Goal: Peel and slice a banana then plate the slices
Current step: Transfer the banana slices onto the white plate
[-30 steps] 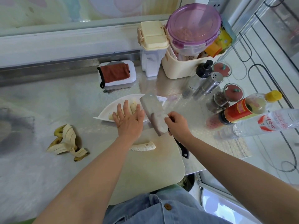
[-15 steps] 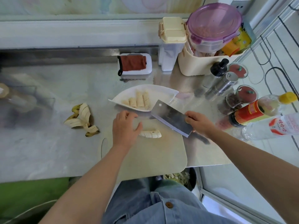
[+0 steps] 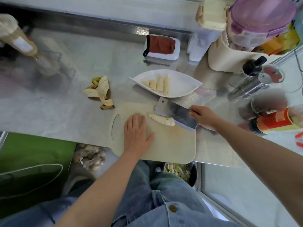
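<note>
The left hand lies flat and open on the cutting board, just beside the cut banana piece, while the right hand grips the cleaver against it, probably needing next a careful scoop toward the plate.

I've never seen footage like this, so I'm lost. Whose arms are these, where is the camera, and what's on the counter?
There is no machine: these are a person's bare hands, filmed by one wide-angle camera worn on the head, looking down. The left hand lies flat on the cutting board. The right hand grips a cleaver, its blade at a piece of banana on the board. Behind, a white plate holds banana slices. Banana peel lies to the left.
</note>
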The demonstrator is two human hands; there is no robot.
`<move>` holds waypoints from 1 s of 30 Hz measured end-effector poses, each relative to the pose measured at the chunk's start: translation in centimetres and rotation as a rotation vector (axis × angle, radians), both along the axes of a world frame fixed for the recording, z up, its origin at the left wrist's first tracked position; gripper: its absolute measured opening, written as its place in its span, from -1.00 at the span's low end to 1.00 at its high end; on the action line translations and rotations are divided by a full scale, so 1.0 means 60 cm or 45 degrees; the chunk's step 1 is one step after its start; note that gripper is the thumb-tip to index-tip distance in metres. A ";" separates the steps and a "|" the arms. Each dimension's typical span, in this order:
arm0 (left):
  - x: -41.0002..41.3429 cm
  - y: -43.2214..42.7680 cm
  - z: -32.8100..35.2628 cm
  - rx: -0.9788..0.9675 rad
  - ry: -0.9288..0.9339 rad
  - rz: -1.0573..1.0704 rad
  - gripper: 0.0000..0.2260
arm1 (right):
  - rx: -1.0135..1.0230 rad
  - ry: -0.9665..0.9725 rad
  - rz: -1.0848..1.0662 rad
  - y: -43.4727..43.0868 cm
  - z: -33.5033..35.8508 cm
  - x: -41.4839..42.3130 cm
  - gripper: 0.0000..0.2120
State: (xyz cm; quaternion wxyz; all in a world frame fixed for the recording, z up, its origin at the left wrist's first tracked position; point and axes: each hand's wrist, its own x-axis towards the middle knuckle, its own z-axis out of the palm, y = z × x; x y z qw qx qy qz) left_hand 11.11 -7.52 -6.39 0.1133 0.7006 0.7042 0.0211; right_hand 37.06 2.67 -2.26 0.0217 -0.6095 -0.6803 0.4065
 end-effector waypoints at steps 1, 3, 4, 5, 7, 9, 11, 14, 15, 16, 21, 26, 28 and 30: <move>0.005 -0.005 -0.003 -0.036 0.010 0.000 -0.29 | 0.006 -0.011 0.025 0.001 -0.002 -0.006 -0.83; 0.016 -0.009 -0.004 -0.102 0.004 0.027 -0.27 | 0.010 -0.029 0.068 0.000 -0.005 -0.018 -0.84; 0.021 -0.010 -0.004 -0.127 0.001 0.032 -0.27 | 0.012 -0.031 0.086 -0.001 -0.006 -0.022 -0.85; 0.026 -0.009 -0.005 -0.148 0.002 0.031 -0.28 | 0.013 -0.029 0.098 -0.003 -0.008 -0.023 -0.85; 0.030 -0.008 -0.005 -0.176 0.014 0.024 -0.29 | 0.021 -0.017 0.101 -0.007 -0.008 -0.023 -0.85; 0.032 -0.008 -0.006 -0.176 0.018 0.025 -0.29 | 0.026 0.010 0.090 -0.011 -0.009 -0.022 -0.86; 0.031 -0.008 -0.006 -0.176 0.011 0.033 -0.30 | 0.024 0.015 0.097 -0.015 -0.008 -0.028 -0.85; 0.029 -0.009 -0.003 -0.151 -0.011 0.037 -0.33 | 0.003 -0.008 0.104 -0.020 -0.014 -0.032 -0.82; 0.028 -0.010 -0.002 -0.140 -0.020 0.036 -0.32 | -0.012 0.000 0.089 -0.022 -0.017 -0.031 -0.81; 0.027 -0.009 0.001 -0.120 -0.036 0.038 -0.32 | -0.029 0.017 0.066 -0.024 -0.018 -0.029 -0.81; 0.025 -0.001 0.022 0.052 -0.147 0.042 -0.44 | -0.179 0.168 -0.128 -0.041 -0.015 -0.022 -0.80; 0.029 0.028 0.047 0.174 -0.193 0.040 -0.50 | -0.295 0.581 -0.524 -0.054 -0.003 -0.004 -0.80; 0.034 0.046 0.055 0.204 -0.189 -0.009 -0.52 | -0.228 0.654 -0.641 -0.051 0.009 -0.003 -0.79; 0.041 0.067 0.062 0.221 -0.171 -0.065 -0.54 | -0.113 0.658 -0.766 -0.043 0.020 -0.005 -0.79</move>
